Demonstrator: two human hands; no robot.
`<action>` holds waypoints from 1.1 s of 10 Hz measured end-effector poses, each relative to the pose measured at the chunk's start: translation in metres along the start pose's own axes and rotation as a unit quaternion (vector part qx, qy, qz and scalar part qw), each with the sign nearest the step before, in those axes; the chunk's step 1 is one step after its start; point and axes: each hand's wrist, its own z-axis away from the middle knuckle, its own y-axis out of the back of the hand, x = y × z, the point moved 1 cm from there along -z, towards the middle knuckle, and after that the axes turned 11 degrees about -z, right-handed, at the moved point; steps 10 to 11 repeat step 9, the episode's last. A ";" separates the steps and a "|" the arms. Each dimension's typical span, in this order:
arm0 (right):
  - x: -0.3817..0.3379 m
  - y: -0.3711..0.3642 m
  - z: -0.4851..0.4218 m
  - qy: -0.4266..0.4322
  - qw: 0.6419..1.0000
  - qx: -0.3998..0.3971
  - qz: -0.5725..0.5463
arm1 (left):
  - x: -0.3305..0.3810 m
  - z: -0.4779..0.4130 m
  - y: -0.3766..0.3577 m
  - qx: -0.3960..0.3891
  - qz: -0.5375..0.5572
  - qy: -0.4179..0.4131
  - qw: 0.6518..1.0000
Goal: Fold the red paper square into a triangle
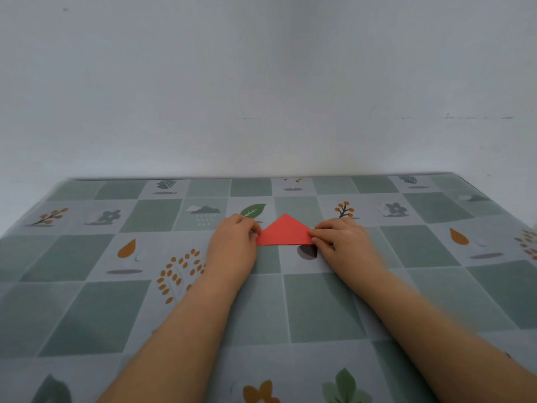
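The red paper [284, 231] lies flat on the table as a triangle, its point facing away from me and its long edge nearest me. My left hand [234, 242] rests at the triangle's left corner, fingertips pressing on it. My right hand [341, 241] presses the right corner with its fingertips. Both corners are partly hidden under the fingers.
The table [116, 309] wears a green and grey checked cloth printed with leaves, trees and flowers. Its far edge meets a plain pale wall [261, 82]. Nothing else lies on the cloth around the paper.
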 end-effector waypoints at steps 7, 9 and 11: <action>-0.003 0.004 0.002 -0.030 0.999 0.007 -0.018 | 0.004 0.001 0.003 0.039 -0.012 0.013 0.999; -0.010 0.018 0.001 -0.139 0.972 0.024 -0.186 | 0.006 -0.001 0.010 0.068 0.030 0.038 0.997; -0.010 0.018 0.001 -0.139 0.972 0.024 -0.186 | 0.006 -0.001 0.010 0.068 0.030 0.038 0.997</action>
